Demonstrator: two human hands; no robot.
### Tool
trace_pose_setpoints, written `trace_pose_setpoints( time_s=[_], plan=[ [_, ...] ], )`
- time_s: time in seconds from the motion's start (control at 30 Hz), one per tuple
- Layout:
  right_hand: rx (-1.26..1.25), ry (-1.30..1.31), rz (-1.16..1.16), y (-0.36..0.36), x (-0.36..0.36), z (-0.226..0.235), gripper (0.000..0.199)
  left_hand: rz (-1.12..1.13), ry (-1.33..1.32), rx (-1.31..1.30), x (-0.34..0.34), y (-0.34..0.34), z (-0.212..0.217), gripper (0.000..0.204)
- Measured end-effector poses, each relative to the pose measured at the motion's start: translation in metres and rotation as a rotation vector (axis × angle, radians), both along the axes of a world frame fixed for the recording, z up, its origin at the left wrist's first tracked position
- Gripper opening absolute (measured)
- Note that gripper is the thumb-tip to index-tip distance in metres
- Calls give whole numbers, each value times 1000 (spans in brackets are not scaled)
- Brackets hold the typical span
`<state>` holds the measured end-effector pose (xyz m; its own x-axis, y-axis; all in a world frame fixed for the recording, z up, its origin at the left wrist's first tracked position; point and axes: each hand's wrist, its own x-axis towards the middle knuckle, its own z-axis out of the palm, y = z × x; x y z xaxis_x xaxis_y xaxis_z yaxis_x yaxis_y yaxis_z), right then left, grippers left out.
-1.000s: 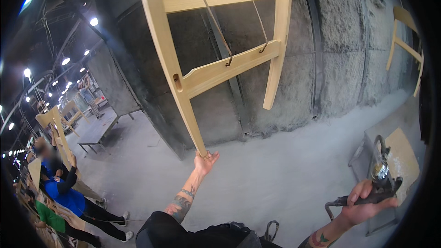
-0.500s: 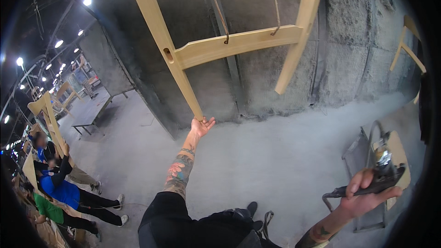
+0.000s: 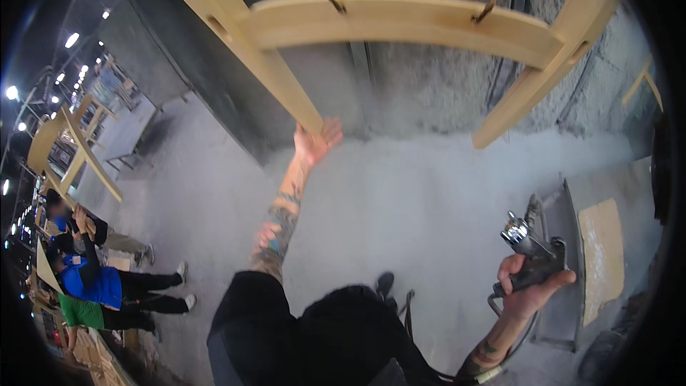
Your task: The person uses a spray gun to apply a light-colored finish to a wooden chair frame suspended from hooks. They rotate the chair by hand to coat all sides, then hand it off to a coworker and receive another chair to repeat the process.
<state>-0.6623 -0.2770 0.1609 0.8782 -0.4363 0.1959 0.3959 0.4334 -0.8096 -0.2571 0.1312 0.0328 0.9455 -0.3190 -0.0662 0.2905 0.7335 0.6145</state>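
A pale wooden chair back frame (image 3: 407,23) hangs in front of me from two thin metal hooks (image 3: 488,11) that pass through its curved crosspiece. My left hand (image 3: 314,146) is stretched forward against the lower end of the frame's left leg (image 3: 286,86). Its fingers are spread, and the wood touches the palm side without the fingers wrapping round it. Low on the right, my right hand (image 3: 525,299) is closed round a spray gun (image 3: 537,263) with a shiny metal head. A hose runs down from the gun along my forearm.
A dusty grey booth wall (image 3: 429,93) stands behind the frame. At the right are a metal stand (image 3: 572,271) and a worn tan board (image 3: 602,257). Co-workers, one in a blue shirt (image 3: 100,282), stand at left near another wooden chair frame (image 3: 71,143) and a low table (image 3: 136,129).
The hanging frame looks nearer and has turned, its right leg swinging to the right. My left hand stays at the leg's end. My right hand has moved left with the spray gun.
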Motion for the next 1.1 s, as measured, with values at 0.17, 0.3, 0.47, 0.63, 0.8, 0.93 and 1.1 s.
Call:
trace_pose_setpoints(
  time_s=[0.17, 0.3, 0.47, 0.63, 0.8, 0.93, 1.1],
  plan=[
    [-164, 196, -86, 2, -4, -40, 100, -51, 14, 23, 7, -4, -4, 90],
    [-331, 317, -115, 2, 7, -57, 82, -49, -7, 65, 8, -3, -7, 92],
    [-281, 285, -102, 6, 1, -55, 85, 302, 157, 1, 13, 0, -15, 95],
    [58, 195, -132, 6, -39, -61, 87, 211, 5, -136, 21, 7, -15, 96],
    [-353, 561, -358, -19, -100, -85, 75, 204, 44, -77, 34, 21, -12, 93],
    [-252, 625, -699, -61, -166, -108, 74, 186, 58, 30, 40, 17, -12, 95],
    [362, 192, -785, -123, -239, -113, 80, 222, 78, 86, 45, 7, 0, 100]
  ],
)
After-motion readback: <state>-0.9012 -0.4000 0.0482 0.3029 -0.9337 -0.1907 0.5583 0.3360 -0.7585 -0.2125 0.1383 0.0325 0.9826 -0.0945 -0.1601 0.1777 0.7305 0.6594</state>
